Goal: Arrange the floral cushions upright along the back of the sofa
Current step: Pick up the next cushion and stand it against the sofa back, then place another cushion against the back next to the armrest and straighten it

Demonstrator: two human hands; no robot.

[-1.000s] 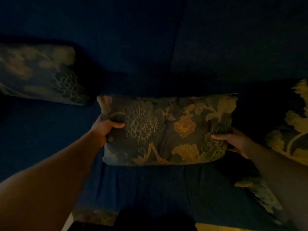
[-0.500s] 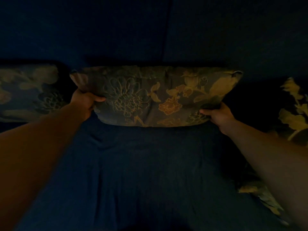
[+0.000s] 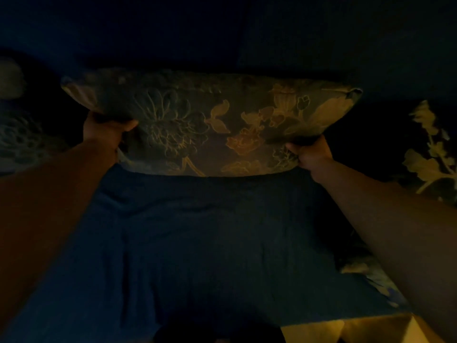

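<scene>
The scene is very dim. A floral cushion (image 3: 212, 125) with gold and orange flowers stands on its long edge at the rear of the dark blue sofa seat (image 3: 210, 243), leaning toward the sofa back (image 3: 173, 33). My left hand (image 3: 105, 131) grips its left end, thumb on the front face. Its right end is held from below by my right hand (image 3: 310, 153). A second floral cushion (image 3: 22, 142) leans at the far left. A third floral cushion (image 3: 430, 157) sits at the far right.
More floral fabric (image 3: 371, 278) lies on the seat at the lower right, partly under my right forearm. A yellowish surface (image 3: 346, 329) shows below the seat's front edge. Both forearms reach across the seat.
Both hands have carried the cushion from above the front of the seat to the rear and stood it against the sofa back. The view has moved closer.
</scene>
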